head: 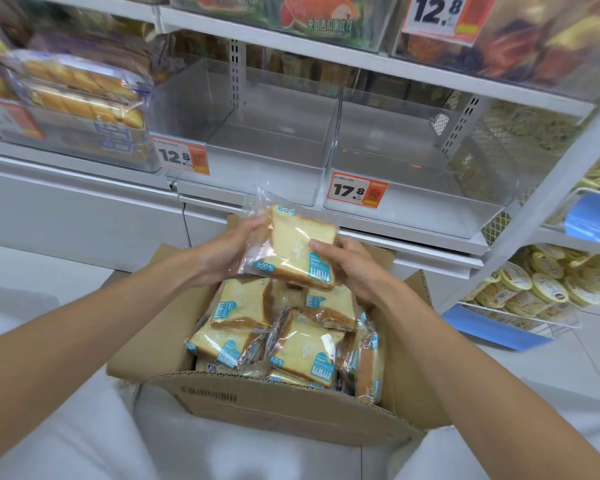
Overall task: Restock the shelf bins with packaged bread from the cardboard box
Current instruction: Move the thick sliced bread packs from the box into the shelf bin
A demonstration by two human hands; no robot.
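Toast packet (291,247) is mid-frame, just above the cardboard box (267,400), both hands on it: left grip (229,251) wrapped on its 9 o'clock edge, right grip (354,268) grasping the 3 o'clock edge, thumb on the face. Judged light, soft, easy to crush; film wrapper looks slick and crinkly, and the loose sealed flap at 12 o'clock is a poor hold. Better taken by the side edges with a light squeeze, or flat from under, so the slice doesn't dent. More packets (302,348) piled loosely in the box at 6 o'clock, box near full, so the task looks early. Two clear shelf bins up top: 12.8 bin (257,181) at 12 o'clock, 17.8 bin (430,209) at 1 o'clock, bare floors showing, tops open. Can't tell which one takes this toast. Bagged rolls (84,88) in the bin at 10 o'clock. White shelf (413,245), white tiled floor (586,358), stacked tubs (544,285) at 3 o'clock, shop aisle, bright even light
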